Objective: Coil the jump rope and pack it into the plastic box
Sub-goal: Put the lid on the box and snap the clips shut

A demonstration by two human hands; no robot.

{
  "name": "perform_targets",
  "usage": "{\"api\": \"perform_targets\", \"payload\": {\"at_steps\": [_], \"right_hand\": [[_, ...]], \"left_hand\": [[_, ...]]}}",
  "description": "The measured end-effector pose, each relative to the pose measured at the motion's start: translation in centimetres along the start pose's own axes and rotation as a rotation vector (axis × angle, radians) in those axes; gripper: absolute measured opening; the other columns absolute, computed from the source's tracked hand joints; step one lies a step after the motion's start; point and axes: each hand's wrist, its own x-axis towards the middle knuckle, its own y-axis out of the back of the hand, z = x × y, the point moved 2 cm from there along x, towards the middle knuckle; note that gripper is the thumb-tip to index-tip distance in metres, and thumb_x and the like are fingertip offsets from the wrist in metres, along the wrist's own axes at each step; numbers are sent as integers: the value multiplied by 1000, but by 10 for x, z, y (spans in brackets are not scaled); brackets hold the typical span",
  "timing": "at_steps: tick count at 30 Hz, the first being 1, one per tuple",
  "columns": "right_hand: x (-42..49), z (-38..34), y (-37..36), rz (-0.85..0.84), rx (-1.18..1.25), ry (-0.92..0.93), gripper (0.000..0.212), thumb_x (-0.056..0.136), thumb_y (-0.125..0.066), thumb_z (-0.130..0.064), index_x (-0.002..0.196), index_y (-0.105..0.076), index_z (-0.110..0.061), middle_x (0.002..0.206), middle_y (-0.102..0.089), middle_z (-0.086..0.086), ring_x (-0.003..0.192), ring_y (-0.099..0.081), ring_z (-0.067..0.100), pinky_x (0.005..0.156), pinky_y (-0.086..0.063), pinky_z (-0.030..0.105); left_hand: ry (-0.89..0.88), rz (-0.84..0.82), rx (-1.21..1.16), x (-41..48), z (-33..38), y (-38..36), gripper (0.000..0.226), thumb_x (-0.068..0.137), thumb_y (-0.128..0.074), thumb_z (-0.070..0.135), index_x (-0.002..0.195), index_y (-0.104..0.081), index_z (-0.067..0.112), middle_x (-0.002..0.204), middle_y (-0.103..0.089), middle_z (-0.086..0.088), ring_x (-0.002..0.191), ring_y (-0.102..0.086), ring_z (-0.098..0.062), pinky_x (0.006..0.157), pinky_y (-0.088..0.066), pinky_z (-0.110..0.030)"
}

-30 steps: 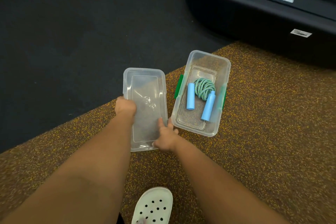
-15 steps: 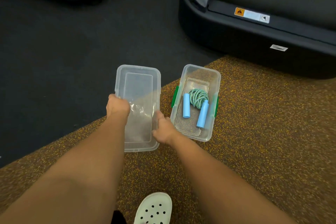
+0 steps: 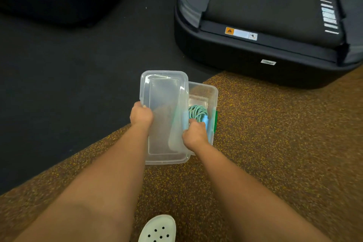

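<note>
Shifted rightward, lid (image 3: 164, 116) gripped by left hand (image 3: 141, 115) and right hand (image 3: 194, 134) now half-covers plastic box (image 3: 208, 87) at three o'clock, long axes parallel, right hand nearer.

Clear lid (image 3: 164, 118) partly over plastic box (image 3: 206, 92)

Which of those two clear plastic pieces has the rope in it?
The box, the deeper piece with the green latch; the rope lies coiled inside. The flat lid, held by the left hand and right hand, partly covers it.
</note>
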Motion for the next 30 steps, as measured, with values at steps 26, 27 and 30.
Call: {"api": "perform_targets", "payload": {"at_steps": [26,27,30], "right_hand": [[51,64,31,95,-34,-177,34,89,-48,-2,122,-52,-1,126,-55,19,114,-56,35,87,-49,38],[53,66,30,95,-42,-176,34,89,-49,-2,123,-52,-1,126,-55,19,115,-56,35,88,-49,38],[58,69,28,103,-67,-161,34,89,-49,-3,122,-53,-2,125,-57,18,114,-56,35,88,-49,38]], "left_hand": [[-186,-268,212,-25,27,-66,46,87,-53,-2,128,-57,19,122,-64,-5,111,-59,-26,91,-47,-35],[-182,-272,218,-23,26,-68,49,87,-52,-2,130,-55,20,123,-64,-5,112,-58,-26,93,-47,-35],[-172,-280,245,-18,21,-75,53,87,-47,-5,132,-54,22,125,-62,-4,113,-58,-26,92,-47,-34]]}}
